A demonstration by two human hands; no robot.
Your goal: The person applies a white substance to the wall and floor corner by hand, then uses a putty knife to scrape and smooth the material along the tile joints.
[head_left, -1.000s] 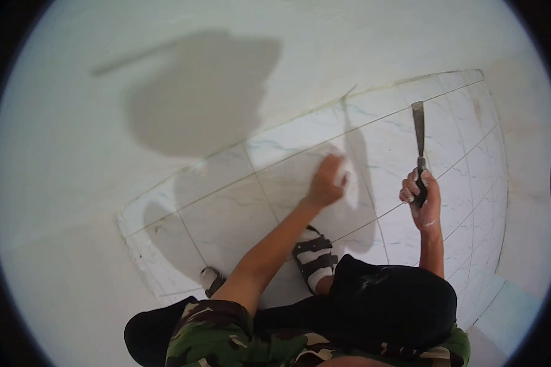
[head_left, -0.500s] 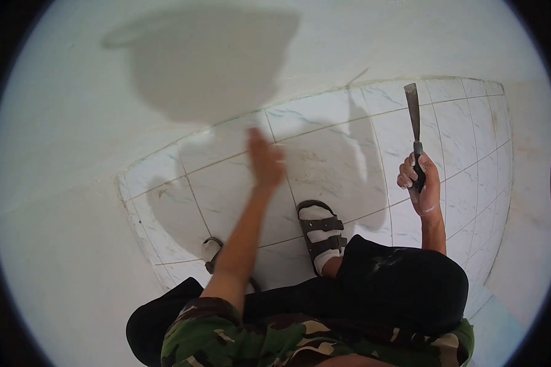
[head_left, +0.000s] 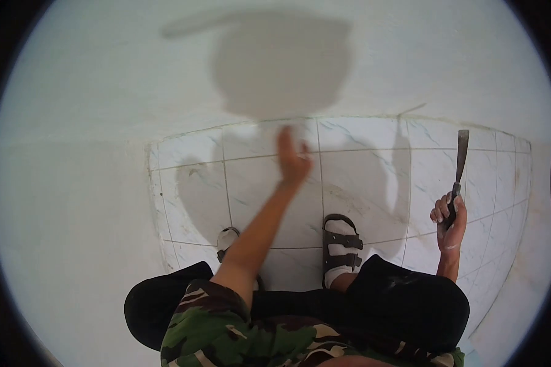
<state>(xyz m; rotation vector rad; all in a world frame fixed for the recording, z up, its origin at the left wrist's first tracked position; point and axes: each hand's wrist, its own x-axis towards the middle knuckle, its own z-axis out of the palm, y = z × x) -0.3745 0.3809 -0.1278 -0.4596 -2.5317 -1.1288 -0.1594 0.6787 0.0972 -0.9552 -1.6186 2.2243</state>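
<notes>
My right hand (head_left: 452, 221) is wrapped around the dark handle of a putty knife (head_left: 462, 158), its metal blade pointing up and widening toward the tip. White smears show on those fingers and the wrist. My left hand (head_left: 295, 162) is stretched forward over the floor tiles near the foot of the wall, slightly blurred, with fingers apart and nothing visible in it. Some of its fingertips are smeared by motion.
The white tiled floor (head_left: 269, 217) meets a pale wall (head_left: 134, 79) ahead, which carries a large shadow. Two strapped sandals, the right sandal (head_left: 343, 241) and the left sandal (head_left: 228, 237), stand on the tiles below my bent knees. Walls also rise at left and right.
The view has turned, so the floor and wall edge sit lower and farther right. My left hand stays held out, and my right hand keeps its hold on the putty knife.
</notes>
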